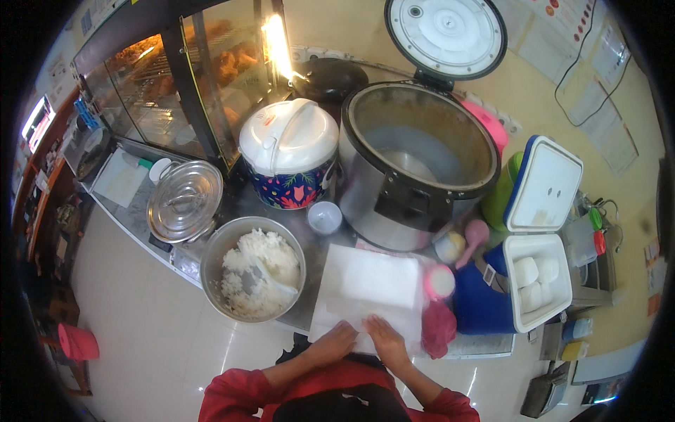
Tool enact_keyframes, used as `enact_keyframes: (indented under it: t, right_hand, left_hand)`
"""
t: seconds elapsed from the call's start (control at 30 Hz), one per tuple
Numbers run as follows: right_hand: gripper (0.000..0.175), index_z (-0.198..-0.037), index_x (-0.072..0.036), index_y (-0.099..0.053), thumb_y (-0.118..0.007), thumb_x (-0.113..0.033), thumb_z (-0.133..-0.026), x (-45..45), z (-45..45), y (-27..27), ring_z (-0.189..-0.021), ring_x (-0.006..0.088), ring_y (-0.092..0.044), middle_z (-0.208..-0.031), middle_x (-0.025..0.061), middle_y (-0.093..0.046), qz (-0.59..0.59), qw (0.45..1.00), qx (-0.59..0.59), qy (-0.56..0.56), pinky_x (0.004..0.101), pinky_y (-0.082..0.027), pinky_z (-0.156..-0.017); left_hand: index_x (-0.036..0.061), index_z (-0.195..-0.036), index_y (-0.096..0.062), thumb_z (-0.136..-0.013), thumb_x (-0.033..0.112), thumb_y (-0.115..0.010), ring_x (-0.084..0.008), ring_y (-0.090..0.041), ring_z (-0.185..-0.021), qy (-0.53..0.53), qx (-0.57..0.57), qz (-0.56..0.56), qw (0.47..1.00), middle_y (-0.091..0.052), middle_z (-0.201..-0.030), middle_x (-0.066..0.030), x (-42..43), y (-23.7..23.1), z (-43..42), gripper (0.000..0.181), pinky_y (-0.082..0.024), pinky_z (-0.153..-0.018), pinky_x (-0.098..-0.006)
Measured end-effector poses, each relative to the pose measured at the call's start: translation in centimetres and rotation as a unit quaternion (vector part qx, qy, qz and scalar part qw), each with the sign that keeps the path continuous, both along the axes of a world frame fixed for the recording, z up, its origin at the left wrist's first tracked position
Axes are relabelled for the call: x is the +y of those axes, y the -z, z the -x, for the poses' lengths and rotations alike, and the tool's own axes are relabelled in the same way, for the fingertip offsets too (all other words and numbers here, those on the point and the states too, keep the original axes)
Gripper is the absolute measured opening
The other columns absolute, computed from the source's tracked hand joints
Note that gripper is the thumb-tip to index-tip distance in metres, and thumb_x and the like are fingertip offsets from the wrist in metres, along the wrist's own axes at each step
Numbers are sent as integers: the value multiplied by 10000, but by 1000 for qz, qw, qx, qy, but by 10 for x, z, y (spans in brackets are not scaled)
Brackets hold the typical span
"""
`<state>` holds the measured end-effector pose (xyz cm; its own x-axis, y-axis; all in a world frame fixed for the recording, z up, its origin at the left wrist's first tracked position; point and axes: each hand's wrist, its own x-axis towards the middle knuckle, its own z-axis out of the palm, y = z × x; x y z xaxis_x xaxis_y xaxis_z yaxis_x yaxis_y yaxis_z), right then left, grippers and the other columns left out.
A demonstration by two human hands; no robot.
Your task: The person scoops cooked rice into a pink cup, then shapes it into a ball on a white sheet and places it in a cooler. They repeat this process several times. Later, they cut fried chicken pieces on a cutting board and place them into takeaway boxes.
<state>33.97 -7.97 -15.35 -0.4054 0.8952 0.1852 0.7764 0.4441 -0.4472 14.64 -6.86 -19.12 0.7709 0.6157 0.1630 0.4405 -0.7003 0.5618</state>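
Both my hands rest at the near part of a stack of white paper sheets (372,271) on the metal counter. My left hand (341,337) touches the paper's lower edge with curled fingers. My right hand (385,337) lies on the paper beside it, fingers close together and pointing away from me. Whether either hand pinches a sheet is hidden. To the left stands a metal pot (208,285) of cooked white rice (269,242), with a pale scoop (277,282) lying in it. On the right, an open blue cooler box (482,306) holds several white rounded packets (532,277).
Behind the paper stand a large open rice cooker (393,221) and a flower-patterned rice cooker (290,184). A lit glass display case (227,79) holds fried food. Nearby are a metal lid (184,200), a small cup (325,218), a pink-rimmed container (439,281) and a red cloth (439,329).
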Motion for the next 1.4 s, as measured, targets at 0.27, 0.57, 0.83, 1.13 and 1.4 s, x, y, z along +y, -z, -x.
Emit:
enact_keyframes:
  t: [0.27,0.57,0.83,1.13,1.4]
  right_hand:
    - [465,-1252,-5,-519,-511,34,-789,-13,3,24,-1235,299,-485,-1284,171,-528,-31,999,4,8,407,-396,-1045]
    - [374,-1231,11,-534,-565,-20,-860,-22,2,40,-1189,308,-526,-1267,176,-544,-73,997,-19,32,415,-432,-1009]
    - [310,-1180,-69,-556,-474,-49,-881,-16,-41,46,-1063,301,-599,-1167,137,-612,100,990,65,79,394,-463,-939]
    - [511,-834,-53,-574,-885,-168,-445,87,-30,45,-834,306,-619,-795,115,-630,98,973,-105,181,420,-484,-703]
    - [493,-897,-76,-608,-841,-219,-487,121,-35,37,-896,309,-596,-906,108,-616,239,951,-195,-11,431,-478,-754]
  left_hand:
    - [22,-1249,-516,-835,103,-516,-292,-552,-1126,31,-117,-146,982,-554,-1209,-129,-13,-7,28,421,-455,-948,-378]
    - [-22,-1366,-374,-813,18,-463,-300,-375,-1326,-76,-18,-9,997,-381,-1416,-194,5,-1,9,561,-317,-1096,-417]
    - [35,-1028,-658,-798,56,-595,-316,-598,-922,-179,-125,59,974,-655,-911,-139,20,26,25,239,-474,-834,-396]
    - [30,-838,-633,-592,174,-814,-323,-604,-841,-296,63,88,949,-626,-799,-143,84,7,-8,338,-480,-762,-400]
    - [26,-910,-577,-661,120,-719,-319,-591,-901,-85,140,110,980,-579,-994,-163,130,10,-12,302,-487,-751,-412]
